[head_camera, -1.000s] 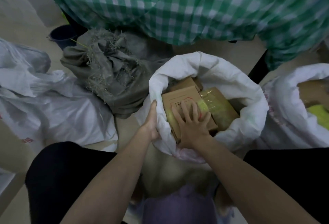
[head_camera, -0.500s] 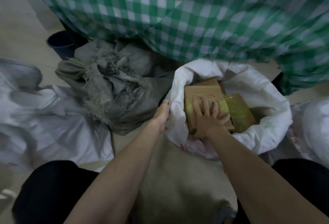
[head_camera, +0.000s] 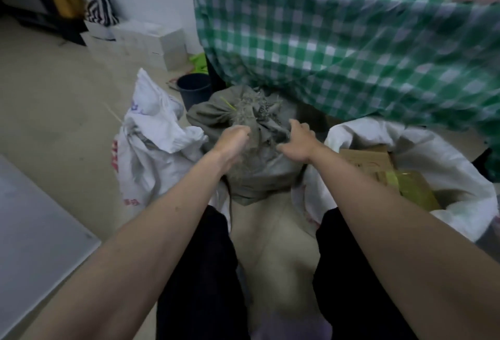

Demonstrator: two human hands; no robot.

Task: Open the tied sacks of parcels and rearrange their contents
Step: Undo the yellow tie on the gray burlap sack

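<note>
Both hands have been moved from the open white woven sack (head_camera: 422,166) to the tied grey-green cloth sack (head_camera: 257,150); the left hand (head_camera: 232,139) is clenched on its frayed neck, the right hand (head_camera: 297,142) apparently pinching a fold, so untying seems next.

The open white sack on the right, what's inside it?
The white sack holds a cardboard box and a parcel in yellowish wrap. Anything beneath them is covered.
</note>
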